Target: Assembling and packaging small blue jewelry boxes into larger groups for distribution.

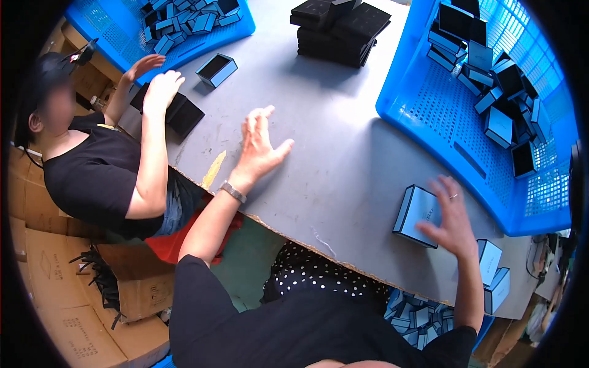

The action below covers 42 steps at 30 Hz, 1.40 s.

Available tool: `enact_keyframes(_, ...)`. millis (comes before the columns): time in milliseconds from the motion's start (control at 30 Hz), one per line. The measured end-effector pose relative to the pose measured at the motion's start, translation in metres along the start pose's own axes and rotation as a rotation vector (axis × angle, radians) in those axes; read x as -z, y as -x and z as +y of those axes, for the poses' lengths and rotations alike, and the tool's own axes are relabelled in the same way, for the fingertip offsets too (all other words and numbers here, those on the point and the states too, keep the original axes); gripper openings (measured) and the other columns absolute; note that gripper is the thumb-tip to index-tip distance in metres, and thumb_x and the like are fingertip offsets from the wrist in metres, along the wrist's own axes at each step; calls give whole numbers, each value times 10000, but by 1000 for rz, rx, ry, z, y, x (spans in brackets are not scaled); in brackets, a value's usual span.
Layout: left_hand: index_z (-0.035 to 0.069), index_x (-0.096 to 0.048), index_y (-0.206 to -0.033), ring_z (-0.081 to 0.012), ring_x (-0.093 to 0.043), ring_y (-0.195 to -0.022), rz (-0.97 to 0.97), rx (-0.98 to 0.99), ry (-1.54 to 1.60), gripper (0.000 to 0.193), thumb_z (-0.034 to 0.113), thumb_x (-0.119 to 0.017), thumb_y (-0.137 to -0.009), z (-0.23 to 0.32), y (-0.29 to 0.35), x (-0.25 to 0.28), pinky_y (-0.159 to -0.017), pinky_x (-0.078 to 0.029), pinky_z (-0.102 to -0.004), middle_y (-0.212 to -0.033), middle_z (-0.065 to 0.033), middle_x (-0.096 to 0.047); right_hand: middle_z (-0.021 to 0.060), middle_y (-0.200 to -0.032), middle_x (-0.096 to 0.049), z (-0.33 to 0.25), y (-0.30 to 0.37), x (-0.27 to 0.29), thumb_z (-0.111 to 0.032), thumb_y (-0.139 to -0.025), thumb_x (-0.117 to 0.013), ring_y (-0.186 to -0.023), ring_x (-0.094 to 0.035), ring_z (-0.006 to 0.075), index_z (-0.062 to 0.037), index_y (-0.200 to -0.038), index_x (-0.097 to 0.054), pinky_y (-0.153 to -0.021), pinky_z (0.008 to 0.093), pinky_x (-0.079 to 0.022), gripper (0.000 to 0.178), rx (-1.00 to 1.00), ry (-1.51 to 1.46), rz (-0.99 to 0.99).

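Note:
My left hand is raised over the middle of the grey table, fingers spread, holding nothing. My right hand is at the right side of a light blue box with dark edges. Its fingers are stretched apart and the thumb overlaps the box top; whether it touches the box I cannot tell. Just right of my right forearm, two similar light blue boxes stand by the table edge. An open box with a dark inside lies farther off, beyond my left hand.
Blue plastic crates at the far right and far left hold many small boxes. Black flat pieces are stacked at the back. At left a co-worker's hands are over black boxes. More boxes lie below the table edge.

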<state>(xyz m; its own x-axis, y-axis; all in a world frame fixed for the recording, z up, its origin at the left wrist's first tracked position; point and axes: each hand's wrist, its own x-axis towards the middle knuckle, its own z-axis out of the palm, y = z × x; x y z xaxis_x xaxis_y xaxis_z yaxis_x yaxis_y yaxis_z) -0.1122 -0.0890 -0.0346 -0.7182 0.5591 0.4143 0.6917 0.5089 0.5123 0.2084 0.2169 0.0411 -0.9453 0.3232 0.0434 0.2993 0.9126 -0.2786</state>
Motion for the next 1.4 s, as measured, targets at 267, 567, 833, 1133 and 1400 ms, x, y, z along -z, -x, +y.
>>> enact_keyframes(267,39,-279,-1524,-358,-215,-1466,161,275,-688,945,358,-772,-784,-159,-120,45,-1176,-269,-519,-1580,-180,-288,192,-1469,-392,-26,30,-23,-369,-541,-875,-1352,-362,440,-183,-1461,-471,-1132,538,-335,1023,203,-56,-123)
enact_keyframes(567,90,-674,-1034,-294,-588,-1032,86,-64,-398,221,163,-717,-830,-106,-71,27,-881,-439,-437,-995,-88,-681,185,-1470,-397,-22,34,-28,-378,-522,-851,-1343,-371,448,-184,-1456,-486,-1128,558,-326,1022,184,-99,-130)
enact_keyframes(833,93,-723,-983,-243,-573,-858,-215,-496,142,241,44,-760,-750,100,61,7,-805,-434,-372,-761,-29,-591,185,-1474,-443,-26,-45,-41,-438,-602,-846,-1371,-417,366,-87,-1481,-425,-1146,452,-322,1036,264,-602,72)
enact_keyframes(1133,68,-292,-1428,-343,-467,-1309,-438,-94,731,1089,179,-937,-558,88,71,-19,-1115,-392,-448,-1397,-151,-443,218,-1478,-408,-59,-51,-51,-368,-624,-826,-1363,-399,415,-229,-1513,-411,-1132,490,-347,990,338,-465,-55)
enact_keyframes(1400,42,-6,-1578,-366,-515,-1291,-415,-82,556,1434,250,-961,-529,91,68,-24,-1092,-429,-463,-1401,-237,-485,260,-1407,-475,-103,-61,-51,-462,-639,-821,-1283,-462,435,-300,-1446,-504,-995,537,-434,882,491,-157,-7)
